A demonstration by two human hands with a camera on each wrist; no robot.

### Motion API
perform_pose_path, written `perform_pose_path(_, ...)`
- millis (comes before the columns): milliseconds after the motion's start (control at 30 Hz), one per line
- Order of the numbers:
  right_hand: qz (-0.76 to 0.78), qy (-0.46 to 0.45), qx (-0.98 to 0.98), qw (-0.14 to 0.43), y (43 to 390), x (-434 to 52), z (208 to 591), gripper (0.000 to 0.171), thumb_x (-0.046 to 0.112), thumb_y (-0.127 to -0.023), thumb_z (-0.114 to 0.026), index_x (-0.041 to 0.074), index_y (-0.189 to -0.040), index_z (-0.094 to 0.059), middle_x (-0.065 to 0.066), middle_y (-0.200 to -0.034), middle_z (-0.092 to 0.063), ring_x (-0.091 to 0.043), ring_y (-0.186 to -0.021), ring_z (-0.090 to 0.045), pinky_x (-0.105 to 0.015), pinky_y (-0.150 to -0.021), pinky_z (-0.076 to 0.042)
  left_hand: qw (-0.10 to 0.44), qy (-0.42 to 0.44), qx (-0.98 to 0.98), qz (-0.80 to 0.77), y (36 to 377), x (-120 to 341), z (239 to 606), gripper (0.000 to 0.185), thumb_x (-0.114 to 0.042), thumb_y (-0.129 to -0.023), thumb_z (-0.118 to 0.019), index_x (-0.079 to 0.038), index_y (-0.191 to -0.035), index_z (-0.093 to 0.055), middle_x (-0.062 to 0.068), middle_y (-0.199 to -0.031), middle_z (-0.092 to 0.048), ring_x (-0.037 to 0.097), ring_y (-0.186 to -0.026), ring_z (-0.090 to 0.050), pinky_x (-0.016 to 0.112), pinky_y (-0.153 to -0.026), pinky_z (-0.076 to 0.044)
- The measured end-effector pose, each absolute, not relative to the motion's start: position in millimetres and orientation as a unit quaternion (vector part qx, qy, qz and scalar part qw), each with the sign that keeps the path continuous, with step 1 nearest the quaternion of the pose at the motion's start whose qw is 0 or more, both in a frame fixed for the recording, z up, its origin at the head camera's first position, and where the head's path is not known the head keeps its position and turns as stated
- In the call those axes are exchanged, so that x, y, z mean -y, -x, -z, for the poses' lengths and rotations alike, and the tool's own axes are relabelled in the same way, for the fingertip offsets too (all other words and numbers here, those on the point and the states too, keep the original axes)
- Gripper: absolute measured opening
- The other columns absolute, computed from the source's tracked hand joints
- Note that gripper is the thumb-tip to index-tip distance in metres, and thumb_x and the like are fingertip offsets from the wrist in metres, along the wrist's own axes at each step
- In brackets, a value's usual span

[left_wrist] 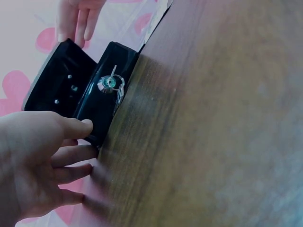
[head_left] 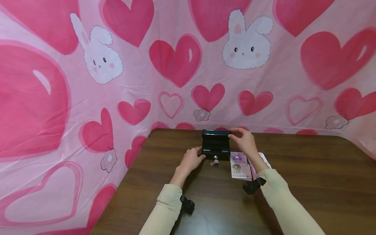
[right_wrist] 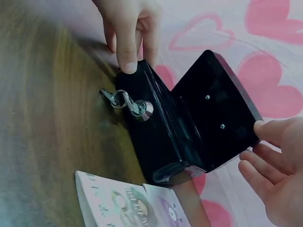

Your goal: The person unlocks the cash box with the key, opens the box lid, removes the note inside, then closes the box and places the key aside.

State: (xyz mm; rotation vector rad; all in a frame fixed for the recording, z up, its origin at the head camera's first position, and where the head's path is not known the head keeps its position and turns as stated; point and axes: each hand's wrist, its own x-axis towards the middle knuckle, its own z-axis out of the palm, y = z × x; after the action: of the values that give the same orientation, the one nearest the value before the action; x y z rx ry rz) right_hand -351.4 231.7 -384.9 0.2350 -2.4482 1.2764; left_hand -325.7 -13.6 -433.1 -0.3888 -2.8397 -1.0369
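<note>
A small black cash box [head_left: 215, 154] stands on the table with its lid [right_wrist: 220, 104] raised. A key with a ring [right_wrist: 124, 101] sits in the front lock [left_wrist: 108, 83]. My left hand [head_left: 190, 162] holds the box at its left front corner, thumb on the front face and fingers along the side. With thumb and fingers, my right hand [head_left: 243, 140] grips the right edge of the raised lid. Just right of the box lie pink and purple printed note-like papers [head_left: 241, 171], partly hidden under my right forearm.
The brown wooden table [head_left: 211, 202] reaches back to a pink cloth [head_left: 182, 71] printed with hearts and rabbits. A white paper edge [head_left: 264, 159] shows beyond my right wrist. Black wrist cameras [head_left: 188, 205] are strapped below both sleeves.
</note>
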Motion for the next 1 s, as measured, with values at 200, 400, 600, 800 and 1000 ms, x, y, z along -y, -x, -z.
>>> perform_pose_path(200,-0.460,-0.085,0.867,0.174,339,-231,394,0.034,0.020,-0.090,-0.073,0.004,-0.119,-0.069,-0.019,-0.117,-0.071,-0.035,-0.103,-0.070,-0.034,-0.080,-0.053,0.048,0.123,0.932,0.339,325,15,433,0.049,-0.024,-0.097,-0.064,-0.005,-0.141,-0.055,0.014,-0.128,-0.068,0.027,-0.120,-0.063,0.046,-0.103,-0.049)
perform_pose_path(400,-0.460,-0.081,0.866,0.178,332,-229,403,0.030,0.014,-0.088,-0.075,0.004,-0.115,-0.070,-0.018,-0.111,-0.074,-0.034,-0.100,-0.072,-0.036,-0.081,-0.054,0.050,0.126,0.930,0.341,325,16,433,0.049,-0.024,-0.097,-0.065,-0.007,-0.142,-0.054,0.012,-0.131,-0.066,0.027,-0.122,-0.063,0.046,-0.103,-0.049)
perform_pose_path(600,-0.476,-0.071,0.859,0.173,328,-226,409,0.030,0.010,-0.086,-0.076,0.002,-0.114,-0.069,-0.019,-0.110,-0.074,-0.032,-0.099,-0.072,-0.019,-0.076,-0.051,0.056,0.133,0.929,0.342,328,16,435,0.049,-0.023,-0.097,-0.065,-0.007,-0.142,-0.054,0.012,-0.130,-0.067,0.026,-0.122,-0.063,0.045,-0.103,-0.048)
perform_pose_path(800,-0.459,-0.064,0.866,0.186,323,-223,414,0.028,0.007,-0.083,-0.077,0.002,-0.110,-0.071,-0.018,-0.109,-0.072,-0.032,-0.098,-0.072,-0.025,-0.079,-0.051,0.061,0.131,0.933,0.329,329,15,434,0.050,-0.025,-0.096,-0.066,-0.005,-0.141,-0.055,0.012,-0.130,-0.067,0.027,-0.122,-0.062,0.045,-0.102,-0.049)
perform_pose_path(1000,-0.451,-0.057,0.871,0.186,320,-221,420,0.026,0.002,-0.080,-0.076,0.001,-0.106,-0.072,-0.018,-0.107,-0.065,-0.033,-0.098,-0.071,-0.036,-0.086,-0.050,0.058,0.129,0.932,0.332,327,13,435,0.051,-0.025,-0.096,-0.066,-0.004,-0.141,-0.055,0.012,-0.130,-0.067,0.028,-0.122,-0.062,0.046,-0.103,-0.048)
